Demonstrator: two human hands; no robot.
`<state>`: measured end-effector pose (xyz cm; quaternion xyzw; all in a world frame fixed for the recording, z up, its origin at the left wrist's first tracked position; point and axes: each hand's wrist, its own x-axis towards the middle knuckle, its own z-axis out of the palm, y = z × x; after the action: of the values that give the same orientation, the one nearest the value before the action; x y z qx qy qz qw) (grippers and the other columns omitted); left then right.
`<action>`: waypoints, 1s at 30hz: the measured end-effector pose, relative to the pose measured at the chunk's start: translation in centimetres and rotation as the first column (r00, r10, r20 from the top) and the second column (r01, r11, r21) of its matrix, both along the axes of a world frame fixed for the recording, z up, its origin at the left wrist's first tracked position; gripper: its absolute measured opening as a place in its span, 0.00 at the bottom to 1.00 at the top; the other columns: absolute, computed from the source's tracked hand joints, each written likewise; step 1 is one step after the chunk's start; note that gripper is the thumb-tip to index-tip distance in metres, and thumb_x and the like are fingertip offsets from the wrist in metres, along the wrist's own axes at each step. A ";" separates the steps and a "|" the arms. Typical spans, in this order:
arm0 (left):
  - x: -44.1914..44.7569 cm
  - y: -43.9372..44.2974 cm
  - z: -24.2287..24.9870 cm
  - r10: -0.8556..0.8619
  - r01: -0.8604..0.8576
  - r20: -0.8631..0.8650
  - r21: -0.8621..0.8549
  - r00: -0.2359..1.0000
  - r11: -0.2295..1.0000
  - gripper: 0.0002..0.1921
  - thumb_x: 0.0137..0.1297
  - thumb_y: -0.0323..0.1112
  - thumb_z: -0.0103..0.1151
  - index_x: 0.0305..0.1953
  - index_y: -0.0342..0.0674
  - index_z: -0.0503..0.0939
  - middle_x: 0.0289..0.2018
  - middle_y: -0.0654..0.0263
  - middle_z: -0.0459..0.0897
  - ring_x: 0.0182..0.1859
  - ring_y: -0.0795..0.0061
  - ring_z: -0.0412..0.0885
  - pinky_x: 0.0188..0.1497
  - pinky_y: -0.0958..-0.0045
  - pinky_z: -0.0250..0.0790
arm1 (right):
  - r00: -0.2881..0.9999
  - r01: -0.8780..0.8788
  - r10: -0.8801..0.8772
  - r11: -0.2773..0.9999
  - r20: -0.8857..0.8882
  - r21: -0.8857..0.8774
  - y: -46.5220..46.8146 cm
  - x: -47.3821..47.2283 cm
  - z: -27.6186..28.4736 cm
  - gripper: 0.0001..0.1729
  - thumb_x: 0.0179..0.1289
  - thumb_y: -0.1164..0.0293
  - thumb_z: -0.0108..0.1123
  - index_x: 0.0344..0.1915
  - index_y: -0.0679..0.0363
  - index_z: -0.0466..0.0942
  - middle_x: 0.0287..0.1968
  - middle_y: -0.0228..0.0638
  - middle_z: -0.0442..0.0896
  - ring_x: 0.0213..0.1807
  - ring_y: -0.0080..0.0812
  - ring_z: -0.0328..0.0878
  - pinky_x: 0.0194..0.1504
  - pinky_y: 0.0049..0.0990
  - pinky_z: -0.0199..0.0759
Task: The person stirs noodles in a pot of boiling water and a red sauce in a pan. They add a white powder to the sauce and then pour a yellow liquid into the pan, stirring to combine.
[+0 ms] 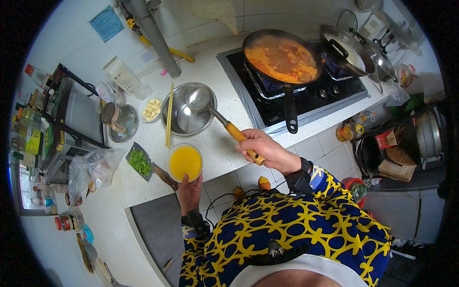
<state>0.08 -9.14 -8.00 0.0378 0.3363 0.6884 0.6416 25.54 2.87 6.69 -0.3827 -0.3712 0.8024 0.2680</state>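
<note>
My right hand (263, 147) grips the wooden handle of a metal ladle (199, 97), whose bowl hangs over a stainless steel basin (181, 122). In my left hand (190, 193) is a small bowl of beaten egg (185, 163), held at the counter's front edge with my thumb on the rim. Wooden chopsticks (169, 116) lie across the basin's left side. Left of the egg bowl, a cleaver (163, 176) carries chopped green herbs (139, 162) on its blade. Behind it stands a small bowl of peeled garlic cloves (152, 109).
A frying pan (281, 57) of orange-red stew sits on the gas cooktop (265, 107), its handle pointing towards me. At the right burner stands a lidded wok (346, 53). A glass lid (123, 123), a plastic bag (93, 168) and an oven (80, 114) occupy the left counter.
</note>
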 end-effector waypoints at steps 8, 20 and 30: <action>1.2 -1.4 0.9 -0.015 0.013 -0.039 -0.057 0.999 0.998 0.25 0.66 0.30 0.52 0.63 0.45 0.59 0.60 0.59 0.67 0.62 0.60 0.66 0.64 0.56 0.59 | 0.918 -0.229 0.080 0.905 0.388 0.358 -0.8 2.3 0.9 0.24 0.55 0.77 0.58 0.54 0.66 0.69 0.23 0.30 0.74 0.20 0.18 0.70 0.22 0.19 0.64; 3.5 -1.5 1.9 -0.087 0.091 0.055 -0.070 0.995 0.993 0.20 0.68 0.31 0.51 0.60 0.43 0.65 0.57 0.59 0.71 0.58 0.60 0.71 0.59 0.60 0.67 | 0.534 -0.456 -0.574 0.424 0.621 0.783 -2.2 11.4 5.2 0.31 0.52 0.77 0.57 0.60 0.56 0.66 0.39 0.42 0.80 0.36 0.43 0.79 0.35 0.35 0.74; 5.4 0.2 3.7 -0.169 0.168 -0.018 -0.051 0.985 0.984 0.20 0.65 0.33 0.55 0.58 0.42 0.67 0.54 0.59 0.74 0.55 0.60 0.74 0.54 0.63 0.73 | 0.158 -0.507 -0.675 0.571 0.721 0.646 -4.5 21.1 10.7 0.27 0.51 0.78 0.58 0.54 0.56 0.70 0.34 0.46 0.81 0.38 0.49 0.78 0.39 0.41 0.71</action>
<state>5.49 -8.97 -4.30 0.0578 0.3561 0.6227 0.6944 46.64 -1.60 17.42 -0.6531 -0.7395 0.0523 0.1544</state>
